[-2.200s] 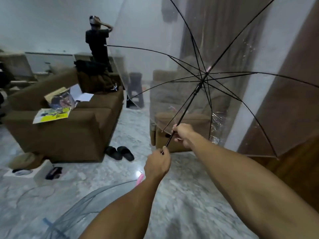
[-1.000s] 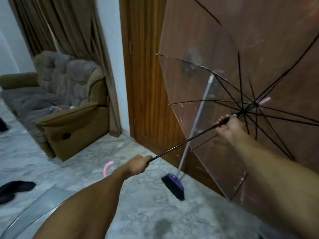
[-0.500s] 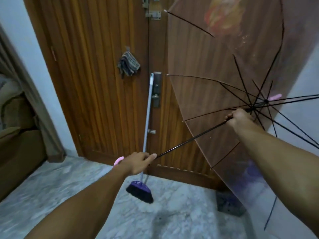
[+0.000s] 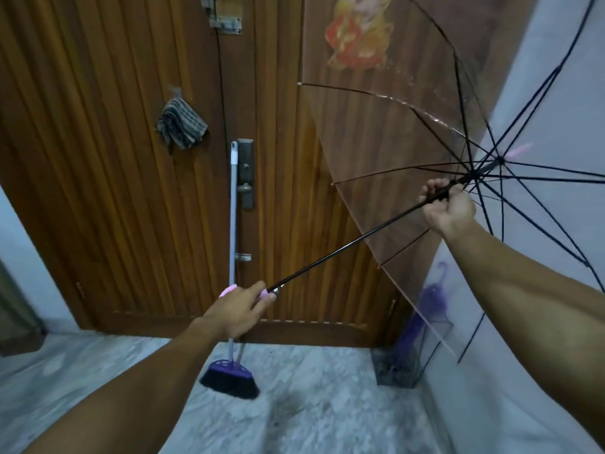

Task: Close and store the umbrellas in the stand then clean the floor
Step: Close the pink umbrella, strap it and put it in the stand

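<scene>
An open clear umbrella [image 4: 386, 132] with black ribs and a black shaft points up to the right in front of the wooden door. My left hand [image 4: 237, 311] grips its pink handle at the low end. My right hand [image 4: 447, 208] grips the black runner on the shaft just below the ribs. Through the clear canopy, a dark wire umbrella stand [image 4: 401, 363] sits on the floor in the corner by the door, with a closed purple umbrella [image 4: 432, 301] upright in it.
A broom [image 4: 233, 231] with a grey pole and purple-black head leans against the wooden door [image 4: 108, 191]. A striped cloth [image 4: 181, 126] hangs on the door. A white wall runs along the right. The floor is grey marble [image 4: 320, 407].
I have turned from the sofa area to face the door and corner. The open umbrella came round with me, both hands still on it. The stand has come into view.
</scene>
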